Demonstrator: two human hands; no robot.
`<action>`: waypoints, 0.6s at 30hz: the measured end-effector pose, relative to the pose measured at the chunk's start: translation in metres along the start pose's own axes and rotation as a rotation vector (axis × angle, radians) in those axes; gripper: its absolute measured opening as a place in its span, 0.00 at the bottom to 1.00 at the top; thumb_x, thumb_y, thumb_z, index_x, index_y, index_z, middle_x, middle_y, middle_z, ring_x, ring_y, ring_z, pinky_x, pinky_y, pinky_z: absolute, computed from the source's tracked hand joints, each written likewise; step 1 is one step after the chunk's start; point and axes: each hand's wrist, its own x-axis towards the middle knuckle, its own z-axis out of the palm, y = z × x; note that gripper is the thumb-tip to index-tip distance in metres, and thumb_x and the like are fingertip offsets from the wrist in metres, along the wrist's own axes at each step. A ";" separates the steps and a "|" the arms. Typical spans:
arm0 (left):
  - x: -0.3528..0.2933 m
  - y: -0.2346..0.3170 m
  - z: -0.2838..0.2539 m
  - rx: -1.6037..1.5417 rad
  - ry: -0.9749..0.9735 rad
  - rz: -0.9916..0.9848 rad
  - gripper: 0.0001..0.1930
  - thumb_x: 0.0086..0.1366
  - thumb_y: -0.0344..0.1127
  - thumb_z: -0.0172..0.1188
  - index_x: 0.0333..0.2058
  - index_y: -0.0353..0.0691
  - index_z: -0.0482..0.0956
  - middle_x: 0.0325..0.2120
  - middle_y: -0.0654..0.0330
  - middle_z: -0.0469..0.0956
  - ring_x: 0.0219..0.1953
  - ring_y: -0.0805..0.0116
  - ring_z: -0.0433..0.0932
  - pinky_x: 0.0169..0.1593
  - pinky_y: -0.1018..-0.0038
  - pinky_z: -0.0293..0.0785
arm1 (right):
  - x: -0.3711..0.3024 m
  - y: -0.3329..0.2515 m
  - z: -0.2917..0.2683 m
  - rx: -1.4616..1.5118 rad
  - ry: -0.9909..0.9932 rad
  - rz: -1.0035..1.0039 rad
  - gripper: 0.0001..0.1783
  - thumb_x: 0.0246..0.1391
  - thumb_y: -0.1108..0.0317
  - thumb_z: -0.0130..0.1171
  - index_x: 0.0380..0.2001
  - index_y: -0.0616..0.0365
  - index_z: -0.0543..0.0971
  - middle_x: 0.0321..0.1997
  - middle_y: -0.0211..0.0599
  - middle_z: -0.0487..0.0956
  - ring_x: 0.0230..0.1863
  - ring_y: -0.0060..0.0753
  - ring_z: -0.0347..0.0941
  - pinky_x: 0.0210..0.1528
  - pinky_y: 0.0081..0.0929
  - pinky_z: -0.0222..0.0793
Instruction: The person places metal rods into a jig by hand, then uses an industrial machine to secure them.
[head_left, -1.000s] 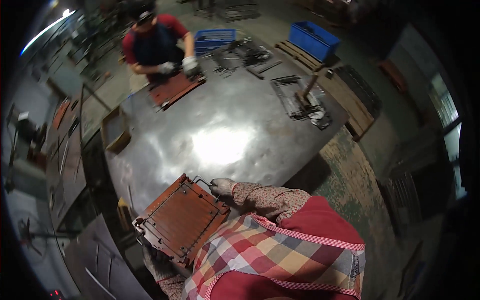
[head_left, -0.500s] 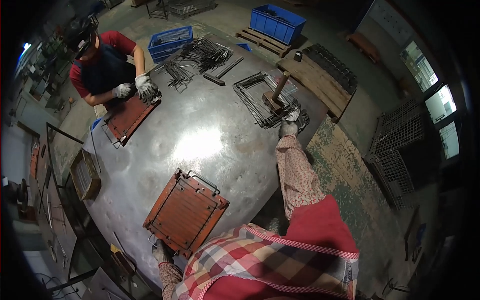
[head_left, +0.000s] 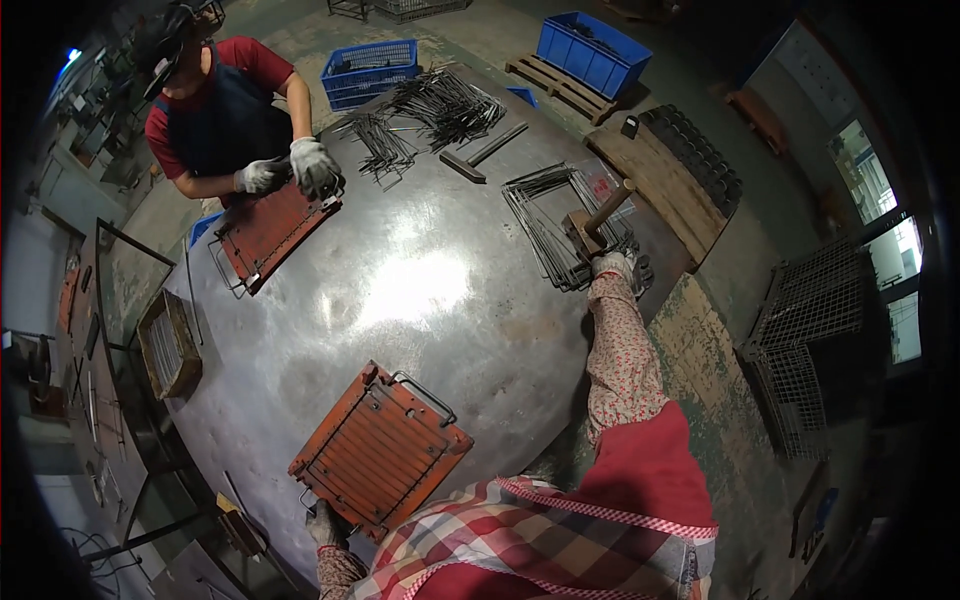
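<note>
A red ribbed metal jig [head_left: 375, 445] lies tilted on the steel table near my body, a bent wire handle [head_left: 428, 397] along its far right side. My gloved left hand [head_left: 325, 525] is at the jig's lower left edge, its fingers mostly hidden. My right arm reaches far out to a stack of rectangular wire frames [head_left: 545, 232] at the table's right side. There my gloved right hand [head_left: 617, 265] touches the stack's near right corner, its dark fingers curled down over the wires. Just beyond it stands a hammer [head_left: 608, 207], wooden handle pointing up.
Across the table, a co-worker's gloved hands [head_left: 315, 165] work at another red jig [head_left: 272, 235]. Loose wire rods [head_left: 445, 105] and a second hammer [head_left: 480, 155] lie at the far end. A wooden box [head_left: 168, 345] sits at the left edge. Blue crates [head_left: 370, 75] stand beyond.
The view has shifted, so the table and its contents appear lower and farther right. My right hand stays at the wire frames and my left hand at the jig.
</note>
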 end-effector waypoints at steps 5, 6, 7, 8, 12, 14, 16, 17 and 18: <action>0.013 0.000 0.009 -0.050 0.015 0.029 0.07 0.60 0.34 0.56 0.29 0.38 0.68 0.16 0.64 0.67 0.13 0.69 0.64 0.18 0.68 0.58 | 0.026 0.026 0.005 0.260 0.219 0.008 0.26 0.51 0.51 0.54 0.47 0.59 0.76 0.50 0.46 0.75 0.53 0.43 0.70 0.52 0.37 0.66; 0.009 0.003 0.006 -0.050 0.029 0.019 0.07 0.60 0.34 0.56 0.29 0.38 0.68 0.16 0.64 0.67 0.13 0.69 0.64 0.18 0.68 0.58 | 0.015 0.021 0.005 0.388 0.245 0.097 0.25 0.54 0.55 0.53 0.49 0.63 0.73 0.50 0.46 0.75 0.53 0.42 0.71 0.52 0.35 0.67; 0.005 0.007 0.006 0.009 0.037 -0.015 0.07 0.60 0.34 0.56 0.29 0.38 0.68 0.16 0.63 0.67 0.13 0.70 0.64 0.18 0.68 0.58 | 0.010 0.022 -0.001 0.590 0.209 0.093 0.23 0.55 0.57 0.51 0.45 0.65 0.74 0.44 0.47 0.77 0.45 0.42 0.75 0.46 0.35 0.70; -0.001 0.011 0.006 0.060 0.040 -0.036 0.07 0.59 0.33 0.56 0.29 0.38 0.68 0.17 0.63 0.67 0.14 0.70 0.64 0.19 0.68 0.58 | 0.011 0.024 0.003 0.594 0.206 0.087 0.23 0.55 0.57 0.51 0.45 0.65 0.74 0.44 0.47 0.77 0.45 0.42 0.75 0.46 0.35 0.70; -0.001 0.006 0.000 0.030 0.061 -0.008 0.07 0.60 0.33 0.55 0.29 0.37 0.67 0.16 0.63 0.67 0.13 0.70 0.64 0.18 0.68 0.58 | 0.016 0.055 0.004 1.895 -0.007 -0.249 0.16 0.58 0.62 0.48 0.43 0.64 0.70 0.32 0.48 0.79 0.26 0.41 0.76 0.27 0.36 0.75; 0.001 -0.003 -0.011 0.055 0.031 -0.017 0.08 0.60 0.36 0.55 0.30 0.38 0.68 0.17 0.62 0.69 0.15 0.68 0.66 0.19 0.67 0.61 | -0.058 0.034 -0.027 1.783 0.333 -0.473 0.18 0.57 0.59 0.48 0.38 0.66 0.70 0.32 0.43 0.78 0.25 0.33 0.74 0.26 0.30 0.71; 0.021 -0.029 -0.021 -0.117 -0.084 0.000 0.11 0.57 0.40 0.58 0.31 0.40 0.70 0.18 0.59 0.72 0.18 0.63 0.72 0.22 0.64 0.66 | -0.089 0.033 -0.047 1.714 0.379 -0.612 0.18 0.57 0.58 0.48 0.39 0.64 0.69 0.28 0.40 0.77 0.22 0.29 0.72 0.23 0.25 0.69; 0.036 -0.054 -0.029 -0.332 -0.142 0.030 0.13 0.55 0.43 0.60 0.31 0.41 0.71 0.19 0.58 0.74 0.21 0.59 0.74 0.24 0.62 0.69 | -0.131 0.028 -0.068 1.681 0.321 -0.599 0.17 0.58 0.59 0.49 0.39 0.64 0.70 0.25 0.36 0.76 0.21 0.25 0.70 0.22 0.22 0.67; 0.041 -0.057 -0.037 0.522 -0.132 0.514 0.14 0.52 0.44 0.61 0.31 0.42 0.72 0.20 0.56 0.75 0.23 0.55 0.76 0.27 0.60 0.71 | -0.158 0.024 -0.078 1.642 0.268 -0.587 0.15 0.58 0.60 0.49 0.39 0.63 0.70 0.23 0.33 0.74 0.19 0.22 0.68 0.20 0.19 0.65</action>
